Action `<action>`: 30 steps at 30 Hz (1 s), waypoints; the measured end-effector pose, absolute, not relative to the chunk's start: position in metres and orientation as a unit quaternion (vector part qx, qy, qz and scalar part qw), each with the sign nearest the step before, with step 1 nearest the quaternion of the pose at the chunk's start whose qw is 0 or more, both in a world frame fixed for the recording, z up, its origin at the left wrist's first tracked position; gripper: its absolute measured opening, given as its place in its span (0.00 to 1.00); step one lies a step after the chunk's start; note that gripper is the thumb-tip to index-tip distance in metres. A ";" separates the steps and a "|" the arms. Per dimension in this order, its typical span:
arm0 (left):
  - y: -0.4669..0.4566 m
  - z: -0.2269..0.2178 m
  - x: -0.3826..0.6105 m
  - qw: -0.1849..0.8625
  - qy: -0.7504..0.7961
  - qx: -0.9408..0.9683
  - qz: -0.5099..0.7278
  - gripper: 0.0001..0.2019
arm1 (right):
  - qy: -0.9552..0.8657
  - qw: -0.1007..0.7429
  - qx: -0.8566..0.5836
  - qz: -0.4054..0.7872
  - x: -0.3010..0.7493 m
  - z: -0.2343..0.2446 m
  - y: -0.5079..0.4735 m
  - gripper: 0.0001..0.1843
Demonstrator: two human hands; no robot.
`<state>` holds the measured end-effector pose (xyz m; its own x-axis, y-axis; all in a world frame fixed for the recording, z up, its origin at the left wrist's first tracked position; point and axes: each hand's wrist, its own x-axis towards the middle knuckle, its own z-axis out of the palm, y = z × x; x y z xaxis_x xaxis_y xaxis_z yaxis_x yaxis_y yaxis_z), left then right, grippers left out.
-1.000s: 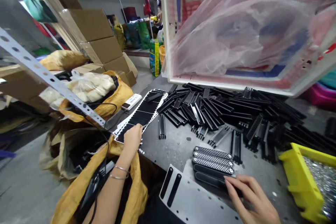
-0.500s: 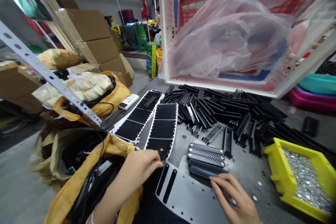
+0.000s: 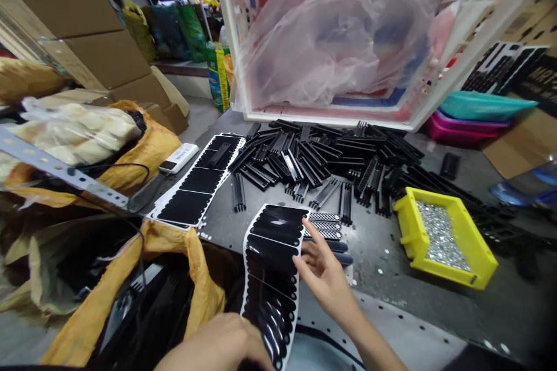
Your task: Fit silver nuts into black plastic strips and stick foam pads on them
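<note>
A sheet of long black stickers on white backing point(image 3: 275, 250) curves up from the front of the bench, its edges scalloped. My left hand point(image 3: 221, 343) is closed at its lower left edge, with most fingertips hidden. At the right edge, the thumb and index finger of my right hand point(image 3: 325, 271) are apart, their tips against the sheet. Behind that hand lie diamond-patterned strips point(image 3: 324, 226) and smooth dark strips point(image 3: 343, 257), partly covered. A pale grey sheet with small dark dots point(image 3: 385, 316) extends below the right forearm.
Black plastic pieces point(image 3: 313, 153) are heaped before a white crate point(image 3: 326, 117) holding clear plastic. To the right stands a yellow bin point(image 3: 476, 243) of small shiny metal parts. More sticker sheets point(image 3: 191, 185) and a white device point(image 3: 179, 158) lie left, beside a yellow sack point(image 3: 202, 278).
The view has shifted. A black sticker sheet has come forward and is raised in my left hand. My right hand has moved from the pale sheet to the sticker sheet's right edge.
</note>
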<state>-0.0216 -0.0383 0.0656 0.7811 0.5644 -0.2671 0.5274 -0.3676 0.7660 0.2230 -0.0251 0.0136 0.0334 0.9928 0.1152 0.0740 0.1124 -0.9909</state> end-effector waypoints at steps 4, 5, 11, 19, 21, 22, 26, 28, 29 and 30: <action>0.013 0.067 -0.024 0.373 0.545 0.703 0.266 0.28 | -0.592 0.508 -0.463 0.420 0.224 0.014 -0.057 0.24; 0.028 0.068 -0.017 0.379 0.566 0.663 0.309 0.32 | -0.612 0.505 -0.452 0.408 0.226 0.013 -0.067 0.23; 0.064 0.061 0.062 0.612 0.471 0.564 0.293 0.23 | -0.680 0.461 -0.534 0.203 0.274 0.026 -0.094 0.26; 0.029 0.068 0.152 0.607 0.304 0.707 0.199 0.18 | -0.684 0.442 -0.580 0.032 0.312 0.040 -0.079 0.35; 0.021 0.066 0.157 0.595 0.278 0.736 0.165 0.18 | -0.670 0.448 -0.589 0.060 0.312 0.032 -0.088 0.34; 0.018 0.063 0.158 0.585 0.273 0.748 0.156 0.18 | -0.665 0.446 -0.595 0.073 0.312 0.027 -0.094 0.34; 0.007 0.033 0.166 0.527 0.251 0.793 0.175 0.18 | -0.646 0.438 -0.614 0.120 0.319 0.009 -0.115 0.30; 0.006 0.016 0.173 0.456 0.218 0.837 0.208 0.19 | -0.613 0.440 -0.637 0.158 0.328 0.007 -0.119 0.24; 0.007 0.009 0.178 0.412 0.199 0.859 0.228 0.19 | -0.579 0.443 -0.661 0.176 0.333 0.008 -0.120 0.20; 0.008 0.004 0.183 0.369 0.185 0.875 0.252 0.19 | -0.535 0.449 -0.691 0.188 0.340 0.013 -0.120 0.16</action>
